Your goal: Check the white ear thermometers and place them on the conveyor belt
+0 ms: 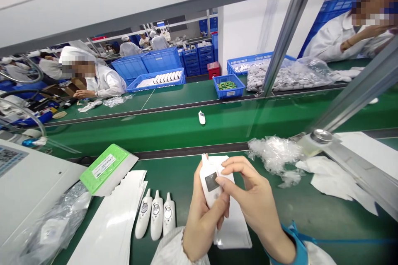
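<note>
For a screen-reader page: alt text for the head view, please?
A left hand holds a white device with a dark screen while the right hand touches it, above a green workbench where three pointed white devices lie side by side.

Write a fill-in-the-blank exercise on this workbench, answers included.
1. The left hand holds a white device with a dark, square ____ on its front.
2. Left of that hand, exactly ____ white units lie side by side.
3. The white-labelled box has a ____ top.
4. The small basket beyond the conveyor is ____.

Answers: screen; three; green; blue.
</note>
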The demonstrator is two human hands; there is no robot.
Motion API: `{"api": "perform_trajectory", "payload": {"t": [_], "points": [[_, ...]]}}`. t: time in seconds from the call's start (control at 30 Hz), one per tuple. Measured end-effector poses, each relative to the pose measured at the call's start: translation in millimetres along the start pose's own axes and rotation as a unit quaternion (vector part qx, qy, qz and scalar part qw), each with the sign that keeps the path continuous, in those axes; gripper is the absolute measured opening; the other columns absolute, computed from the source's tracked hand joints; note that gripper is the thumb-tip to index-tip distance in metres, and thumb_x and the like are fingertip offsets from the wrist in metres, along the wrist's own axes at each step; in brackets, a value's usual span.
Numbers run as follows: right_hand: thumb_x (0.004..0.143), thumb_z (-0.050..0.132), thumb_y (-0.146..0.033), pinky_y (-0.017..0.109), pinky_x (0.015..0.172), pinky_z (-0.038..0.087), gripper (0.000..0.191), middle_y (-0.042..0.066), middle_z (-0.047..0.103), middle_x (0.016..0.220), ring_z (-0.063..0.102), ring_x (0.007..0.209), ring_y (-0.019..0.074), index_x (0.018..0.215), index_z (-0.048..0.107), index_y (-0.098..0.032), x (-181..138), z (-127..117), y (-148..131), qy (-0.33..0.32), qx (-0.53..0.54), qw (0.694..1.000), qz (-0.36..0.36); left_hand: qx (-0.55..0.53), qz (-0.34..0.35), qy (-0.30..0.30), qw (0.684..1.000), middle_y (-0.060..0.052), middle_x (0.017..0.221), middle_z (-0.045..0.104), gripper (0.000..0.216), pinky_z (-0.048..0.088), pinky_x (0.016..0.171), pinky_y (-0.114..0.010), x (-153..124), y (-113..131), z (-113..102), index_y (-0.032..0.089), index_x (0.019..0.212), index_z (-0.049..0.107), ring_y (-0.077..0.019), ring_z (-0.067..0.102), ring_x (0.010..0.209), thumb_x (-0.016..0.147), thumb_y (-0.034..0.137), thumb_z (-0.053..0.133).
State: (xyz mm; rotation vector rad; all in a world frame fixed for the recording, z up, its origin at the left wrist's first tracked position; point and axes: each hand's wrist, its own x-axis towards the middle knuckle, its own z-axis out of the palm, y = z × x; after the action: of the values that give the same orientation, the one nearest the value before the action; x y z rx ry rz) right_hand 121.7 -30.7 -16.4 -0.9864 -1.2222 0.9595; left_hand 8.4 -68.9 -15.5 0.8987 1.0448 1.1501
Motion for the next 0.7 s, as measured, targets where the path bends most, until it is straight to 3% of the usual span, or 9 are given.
{"api": "perform_trajectory", "payload": {"t": [0.1, 0.23, 0.37, 0.5, 0.6, 0.7], "points": [[0.076, 0.074, -0.022, 0.032, 0.082, 0.051, 0.004, 0.003, 0.067, 0.094, 0.063, 0.095, 0.0207, 0.074, 0.072, -0.026, -1.0, 0.5, 3.2, 0.004, 0.002, 1.0, 0.017, 0.009, 0.013, 0.005, 1.0, 0.006, 0.062, 0.047, 0.09, 0.03, 0.042, -0.017, -0.6, -1.0, -1.7, 0.031, 0.153, 0.002, -0.0084, 0.038, 0.05, 0.089, 0.042, 0.064], [0.079, 0.072, -0.023, 0.031, 0.077, 0.052, 0.009, 0.002, 0.068, 0.087, 0.064, 0.087, 0.0192, 0.071, 0.072, -0.026, -1.7, 2.7, 0.1, -0.001, 0.004, 1.0, 0.004, 0.034, 0.041, 0.022, 0.998, 0.005, 0.065, 0.049, 0.082, 0.029, 0.043, -0.017, -1.4, -4.2, -4.8, 0.032, 0.153, 0.011, -0.0073, 0.037, 0.05, 0.09, 0.04, 0.063], [0.079, 0.069, -0.02, 0.031, 0.076, 0.053, 0.012, 0.003, 0.066, 0.084, 0.063, 0.082, 0.0187, 0.067, 0.068, -0.023, -4.0, 6.4, -2.6, -0.019, -0.017, 1.0, -0.016, -0.001, 0.032, 0.006, 0.999, 0.006, 0.063, 0.048, 0.087, 0.027, 0.042, -0.017, -1.0, -4.2, -4.8, 0.031, 0.153, 0.004, -0.007, 0.035, 0.048, 0.09, 0.039, 0.063], [0.078, 0.071, -0.022, 0.032, 0.079, 0.052, 0.006, 0.003, 0.066, 0.089, 0.063, 0.088, 0.0198, 0.073, 0.068, -0.024, -6.6, 7.1, 1.3, 0.019, -0.024, 0.999, -0.023, -0.045, 0.021, -0.02, 0.999, 0.008, 0.059, 0.044, 0.092, 0.025, 0.04, -0.016, 0.0, -2.6, -2.6, 0.031, 0.153, -0.004, -0.0069, 0.034, 0.046, 0.09, 0.038, 0.063], [0.079, 0.071, -0.024, 0.033, 0.081, 0.052, 0.003, 0.004, 0.066, 0.094, 0.063, 0.094, 0.0208, 0.076, 0.071, -0.026, -4.1, 4.0, 2.6, 0.016, -0.03, 0.999, -0.016, -0.039, 0.047, -0.013, 0.998, 0.007, 0.063, 0.045, 0.089, 0.026, 0.04, -0.016, -0.6, -3.2, -1.5, 0.033, 0.153, 0.002, -0.0069, 0.037, 0.047, 0.089, 0.036, 0.064], [0.082, 0.067, -0.025, 0.033, 0.079, 0.052, 0.012, 0.005, 0.065, 0.092, 0.063, 0.09, 0.0208, 0.07, 0.068, -0.025, -0.1, 1.2, -0.1, -0.011, -0.062, 0.998, -0.022, -0.018, 0.057, 0.007, 0.998, 0.006, 0.063, 0.047, 0.084, 0.028, 0.041, -0.016, -2.3, -4.9, -0.7, 0.034, 0.153, 0.01, -0.007, 0.037, 0.048, 0.089, 0.035, 0.064]]}}
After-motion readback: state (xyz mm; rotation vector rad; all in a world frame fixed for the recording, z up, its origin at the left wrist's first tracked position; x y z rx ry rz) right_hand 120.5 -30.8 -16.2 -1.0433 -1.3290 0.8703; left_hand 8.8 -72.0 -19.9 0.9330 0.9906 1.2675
